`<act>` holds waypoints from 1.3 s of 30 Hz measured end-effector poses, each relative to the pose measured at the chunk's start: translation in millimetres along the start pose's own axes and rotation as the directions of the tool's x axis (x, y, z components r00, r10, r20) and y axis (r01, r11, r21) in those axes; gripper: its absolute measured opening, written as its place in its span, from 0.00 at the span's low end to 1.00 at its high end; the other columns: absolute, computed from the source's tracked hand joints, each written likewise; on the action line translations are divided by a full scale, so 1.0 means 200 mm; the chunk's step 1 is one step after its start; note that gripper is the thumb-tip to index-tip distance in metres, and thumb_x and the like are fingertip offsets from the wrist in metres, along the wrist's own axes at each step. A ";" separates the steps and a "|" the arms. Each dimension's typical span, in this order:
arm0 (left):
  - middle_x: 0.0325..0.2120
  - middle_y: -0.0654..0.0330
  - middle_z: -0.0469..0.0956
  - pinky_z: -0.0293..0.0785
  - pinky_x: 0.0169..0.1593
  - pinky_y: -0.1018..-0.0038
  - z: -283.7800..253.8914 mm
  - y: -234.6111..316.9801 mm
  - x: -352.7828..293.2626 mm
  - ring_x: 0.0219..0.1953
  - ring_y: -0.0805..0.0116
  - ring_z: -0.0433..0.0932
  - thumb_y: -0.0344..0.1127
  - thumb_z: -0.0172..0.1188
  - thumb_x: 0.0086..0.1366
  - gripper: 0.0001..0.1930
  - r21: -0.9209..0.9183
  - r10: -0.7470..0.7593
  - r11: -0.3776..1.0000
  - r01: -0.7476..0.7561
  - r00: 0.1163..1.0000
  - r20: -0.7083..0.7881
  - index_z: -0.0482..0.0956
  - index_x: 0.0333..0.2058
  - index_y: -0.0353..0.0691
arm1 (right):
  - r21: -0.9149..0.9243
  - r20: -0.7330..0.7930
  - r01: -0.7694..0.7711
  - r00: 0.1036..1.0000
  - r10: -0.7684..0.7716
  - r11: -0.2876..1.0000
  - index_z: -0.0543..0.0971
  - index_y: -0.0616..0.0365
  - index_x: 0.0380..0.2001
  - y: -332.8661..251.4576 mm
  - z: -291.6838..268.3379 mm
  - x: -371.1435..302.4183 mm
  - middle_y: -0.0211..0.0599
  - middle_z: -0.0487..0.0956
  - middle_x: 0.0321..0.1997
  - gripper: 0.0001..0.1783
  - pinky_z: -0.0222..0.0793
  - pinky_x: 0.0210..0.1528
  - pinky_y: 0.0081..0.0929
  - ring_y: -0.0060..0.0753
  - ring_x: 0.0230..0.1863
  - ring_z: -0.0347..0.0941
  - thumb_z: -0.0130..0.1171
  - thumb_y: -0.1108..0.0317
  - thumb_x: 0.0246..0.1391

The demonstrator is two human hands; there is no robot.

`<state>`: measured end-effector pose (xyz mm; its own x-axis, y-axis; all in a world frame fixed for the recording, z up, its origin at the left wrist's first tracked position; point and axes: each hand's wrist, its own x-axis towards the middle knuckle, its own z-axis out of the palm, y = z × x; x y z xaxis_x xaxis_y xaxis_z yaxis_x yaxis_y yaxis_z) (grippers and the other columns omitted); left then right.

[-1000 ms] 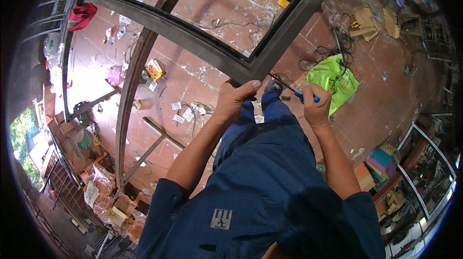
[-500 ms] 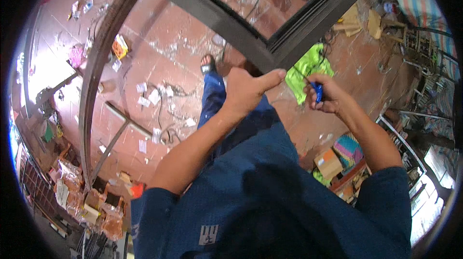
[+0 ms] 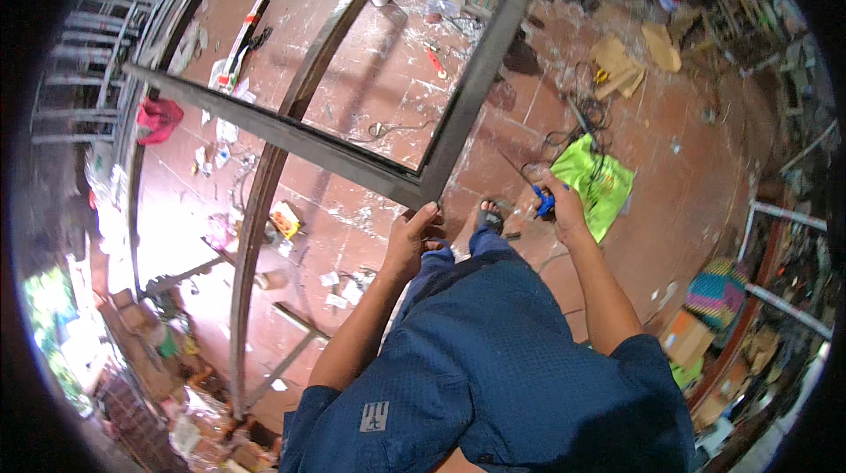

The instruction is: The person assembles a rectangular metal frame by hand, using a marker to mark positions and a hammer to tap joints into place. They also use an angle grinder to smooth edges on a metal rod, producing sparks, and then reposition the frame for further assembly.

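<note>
A dark metal frame (image 3: pixel 295 140) stretches out before me, its near corner pointing toward my body. At that corner my left hand (image 3: pixel 411 242) is closed, thumb and fingertips against the metal. My right hand (image 3: pixel 565 207) is wrapped round the blue handle of a thin tool (image 3: pixel 544 201). Its slim dark shaft points up and left, apart from the frame; I cannot tell its exact kind. Just beyond the right hand, a bright lime-green cloth (image 3: pixel 596 180) lies on the floor.
Long brown bars (image 3: pixel 263 191) rest beneath the frame at left. Cables (image 3: pixel 577 120) and cardboard pieces (image 3: pixel 619 66) lie beyond the green cloth. Paper scraps (image 3: pixel 337 290) litter the tiled floor (image 3: pixel 493 156). At right are a cardboard box (image 3: pixel 686 338) and a patterned woven bundle (image 3: pixel 716 295).
The view has shifted and shows more of the frame. My left thumb, stretched along the corner before, now bends against it. The tool's shaft has moved away from the corner.
</note>
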<state>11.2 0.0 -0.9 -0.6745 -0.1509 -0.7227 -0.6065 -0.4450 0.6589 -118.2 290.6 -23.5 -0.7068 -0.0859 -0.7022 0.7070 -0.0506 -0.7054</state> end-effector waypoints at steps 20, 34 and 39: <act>0.30 0.56 0.85 0.77 0.41 0.68 0.04 -0.38 -0.22 0.34 0.68 0.82 0.39 0.69 0.65 0.13 0.774 0.162 0.628 -0.077 0.986 -0.034 0.84 0.40 0.34 | -0.401 0.723 0.501 0.687 -0.070 0.767 0.56 0.65 0.74 0.05 0.38 -0.15 0.59 0.85 0.42 0.49 0.77 0.51 0.47 0.62 0.45 0.83 0.61 0.48 0.60; 0.23 0.60 0.79 0.75 0.32 0.71 0.04 -0.27 -0.27 0.26 0.71 0.78 0.50 0.58 0.77 0.21 0.794 0.169 0.608 -0.008 0.978 -0.119 0.83 0.41 0.34 | -0.258 0.718 0.488 0.675 -0.173 0.834 0.78 0.58 0.59 0.20 0.36 -0.10 0.53 0.85 0.39 0.29 0.77 0.50 0.41 0.51 0.44 0.84 0.63 0.50 0.62; 0.21 0.56 0.77 0.73 0.33 0.68 0.13 -0.15 -0.19 0.27 0.70 0.77 0.51 0.58 0.75 0.22 0.797 -0.028 0.602 -0.045 0.997 0.078 0.82 0.38 0.34 | -0.149 0.660 0.790 0.527 -0.535 0.595 0.85 0.60 0.48 0.27 0.28 -0.13 0.47 0.84 0.47 0.29 0.74 0.55 0.39 0.49 0.52 0.80 0.66 0.43 0.60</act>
<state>43.2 42.8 12.0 -0.6877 -0.0690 -0.7227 -0.6705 0.4421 0.5958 -59.6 235.2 -37.4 -0.7343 -0.6751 0.0708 -0.1416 0.0504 -0.9886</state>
